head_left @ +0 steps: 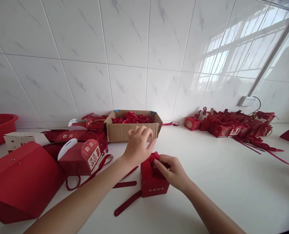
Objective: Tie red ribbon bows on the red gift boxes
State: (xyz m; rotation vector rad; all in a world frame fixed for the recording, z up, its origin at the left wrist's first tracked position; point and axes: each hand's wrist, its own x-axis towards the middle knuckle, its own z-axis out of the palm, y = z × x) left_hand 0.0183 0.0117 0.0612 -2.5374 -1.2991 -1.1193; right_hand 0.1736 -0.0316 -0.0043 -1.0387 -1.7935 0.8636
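Note:
A small red gift box point(154, 183) with gold lettering stands upright on the white table. At its top is a bunched red ribbon point(155, 156), pinched between the thumb and fingers of my right hand point(170, 169). Just above and behind the box, my left hand point(138, 143) is raised with loosely curled fingers. A gap shows between its thumb and index finger, and nothing is visible in it. Flat red straps, one being a strap with a rounded end point(127, 203), lie left of the box.
An open cardboard box point(117, 132) full of red ribbons point(134, 117) stands against the tiled wall. Left are a large red box point(22, 182), a double-happiness box point(80, 159), others, and a red basin point(3, 128). Several ribboned boxes point(222, 129) line the right back.

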